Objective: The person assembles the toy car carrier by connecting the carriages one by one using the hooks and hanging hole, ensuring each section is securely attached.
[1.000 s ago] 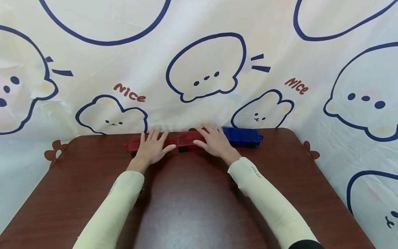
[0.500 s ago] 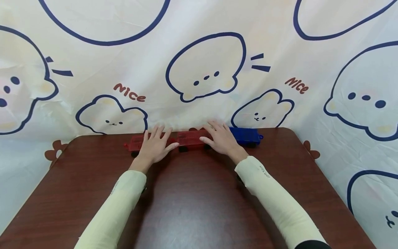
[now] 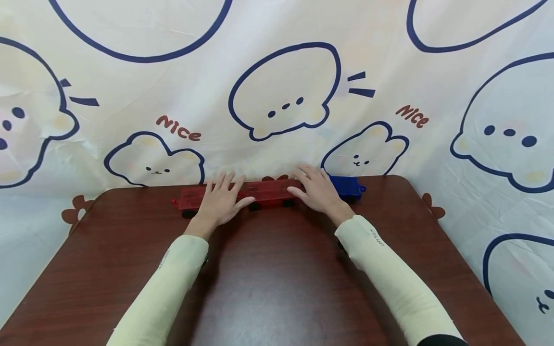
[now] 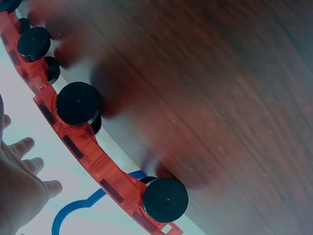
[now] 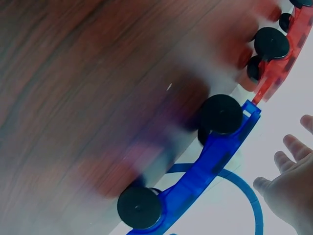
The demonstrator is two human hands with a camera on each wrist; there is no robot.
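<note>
Two transparent red toy train cars and a blue one stand in a row near the table's far edge. Over the left red car [image 3: 190,196] my left hand [image 3: 220,203] hovers with spread fingers, hiding part of it. The middle red car [image 3: 271,192] shows between my hands. My right hand [image 3: 320,193] is above the joint with the blue car [image 3: 347,187], its fingers spread. Both wrist views show a gap between hand and cars. A hook on the red car meets the blue car's loop [image 5: 252,108] in the right wrist view. Black wheels [image 4: 78,104] rest on the table.
The dark brown wooden table [image 3: 268,278] stretches towards me. A pale cloth [image 3: 277,158] with cartoon outlines hangs right behind the cars and along both sides. Flower-shaped brown prints [image 3: 433,207] show beside the table's far corners.
Both hands have drifted to the right above the row, the right one farther, covering more of the blue car and uncovering the middle red one. The cars have stayed in place.
</note>
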